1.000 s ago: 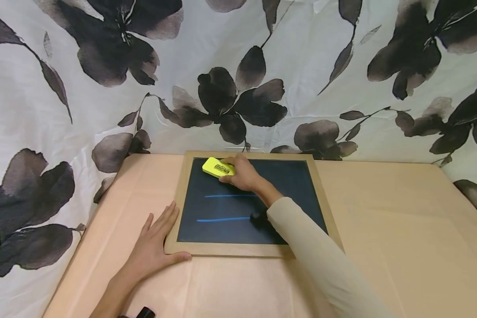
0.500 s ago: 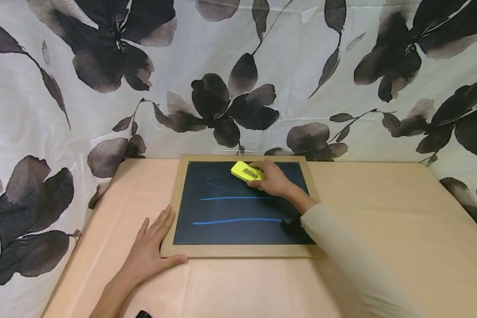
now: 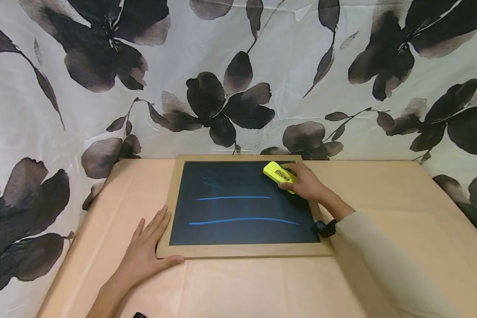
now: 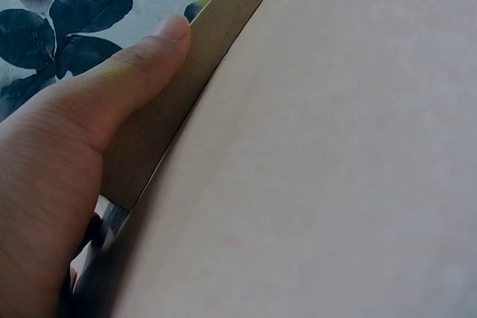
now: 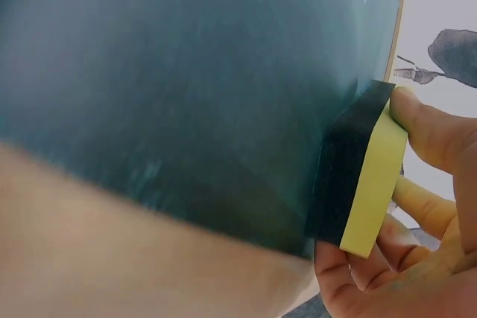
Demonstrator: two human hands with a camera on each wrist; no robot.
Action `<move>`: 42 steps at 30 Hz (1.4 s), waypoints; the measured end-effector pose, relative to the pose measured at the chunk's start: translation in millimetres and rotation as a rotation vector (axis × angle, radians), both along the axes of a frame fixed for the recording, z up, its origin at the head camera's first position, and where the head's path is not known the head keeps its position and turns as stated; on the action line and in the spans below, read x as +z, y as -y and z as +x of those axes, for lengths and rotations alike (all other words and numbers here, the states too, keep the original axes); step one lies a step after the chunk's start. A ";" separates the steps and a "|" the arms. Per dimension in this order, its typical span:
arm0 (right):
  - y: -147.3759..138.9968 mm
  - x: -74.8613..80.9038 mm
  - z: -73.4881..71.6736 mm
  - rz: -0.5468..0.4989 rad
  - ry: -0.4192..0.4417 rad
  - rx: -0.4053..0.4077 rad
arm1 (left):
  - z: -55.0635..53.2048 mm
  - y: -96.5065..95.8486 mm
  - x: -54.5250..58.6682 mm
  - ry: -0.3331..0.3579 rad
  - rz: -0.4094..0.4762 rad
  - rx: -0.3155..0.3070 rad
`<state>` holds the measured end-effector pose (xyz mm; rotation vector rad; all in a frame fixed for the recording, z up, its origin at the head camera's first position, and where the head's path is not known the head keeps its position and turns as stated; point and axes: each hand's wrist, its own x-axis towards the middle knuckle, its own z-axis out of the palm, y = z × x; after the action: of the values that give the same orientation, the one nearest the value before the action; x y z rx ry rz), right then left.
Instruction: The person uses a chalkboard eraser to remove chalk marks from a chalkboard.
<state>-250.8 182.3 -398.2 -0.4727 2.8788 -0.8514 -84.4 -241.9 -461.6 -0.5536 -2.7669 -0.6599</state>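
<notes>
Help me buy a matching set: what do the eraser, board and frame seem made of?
Eraser: probably matte foam, an even yellow block; its dull dark pad may be felt.
Board: perhaps coated hardboard, smooth with a faint sheen; core hidden.
Frame: likely low-sheen wood, from its tan colour.

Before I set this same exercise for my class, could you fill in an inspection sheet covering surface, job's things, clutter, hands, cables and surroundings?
Surface: pale tabletop, with faint crease lines.
Job's things: wood-framed blackboard on the table; two long blue lines, with fainter blue marks above; yellow eraser at the upper right.
Clutter: nothing seen, apart from a small dark item at the bottom edge, too cropped to identify.
Hands: left hand rests against the frame's lower left corner; right hand grips the eraser.
Cables: nothing seen.
Surroundings: white backdrop with dark floral print behind the table.
</notes>
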 end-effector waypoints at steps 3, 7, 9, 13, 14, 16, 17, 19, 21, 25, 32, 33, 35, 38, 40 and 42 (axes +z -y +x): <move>-1.0 -1.7 -0.4 -0.017 0.007 -0.006 | -0.2 -0.1 -0.7 0.007 0.004 -0.004; 2.6 -3.0 -1.2 -0.047 0.025 -0.019 | -0.1 -0.1 -1.2 0.006 0.000 -0.004; 8.0 -2.7 -2.6 -0.058 0.023 -0.005 | 0.1 0.5 -1.2 -0.001 0.001 0.000; 24.9 -1.2 -8.4 -0.059 -0.005 0.046 | -0.2 1.1 -0.6 -0.005 0.009 -0.002; 30.3 -0.6 -10.3 -0.057 -0.007 0.054 | -0.5 1.1 -0.4 -0.003 0.010 -0.003; 41.6 0.4 -13.6 -0.053 -0.004 0.064 | -1.2 0.9 0.0 -0.001 0.010 -0.005; 47.4 0.7 -15.1 -0.054 0.003 0.068 | -1.5 0.7 0.1 0.001 0.009 -0.006; 59.4 0.8 -18.5 -0.048 0.015 0.078 | -1.7 0.6 -0.1 0.001 0.006 -0.005; 71.6 0.9 -21.5 -0.042 0.028 0.084 | -1.8 0.7 -0.3 0.000 0.003 -0.003; 94.6 0.3 -27.9 -0.037 0.032 0.107 | -2.5 1.7 -0.5 -0.002 -0.009 0.001; 124.8 4.6 -35.3 -0.019 0.021 0.160 | -7.4 4.0 3.1 -0.001 -0.014 -0.007; 127.8 5.9 -36.5 -0.014 0.024 0.167 | -8.4 4.3 3.9 0.002 -0.016 -0.009; 132.2 8.1 -39.1 -0.009 0.026 0.184 | -10.4 4.6 5.3 0.011 -0.018 -0.012; 136.7 9.8 -42.8 -0.010 0.022 0.208 | -12.4 4.5 6.4 0.025 -0.015 -0.014; 140.6 9.7 -43.9 0.003 0.010 0.220 | -12.8 4.5 6.9 0.031 -0.011 -0.014; 146.2 9.2 -43.9 0.022 0.001 0.224 | -12.7 5.0 6.9 0.034 -0.005 -0.011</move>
<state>-294.7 36.1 -389.0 -0.7733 2.7623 -0.7810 -97.1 -246.9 -454.7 -0.5641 -2.7994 -0.6709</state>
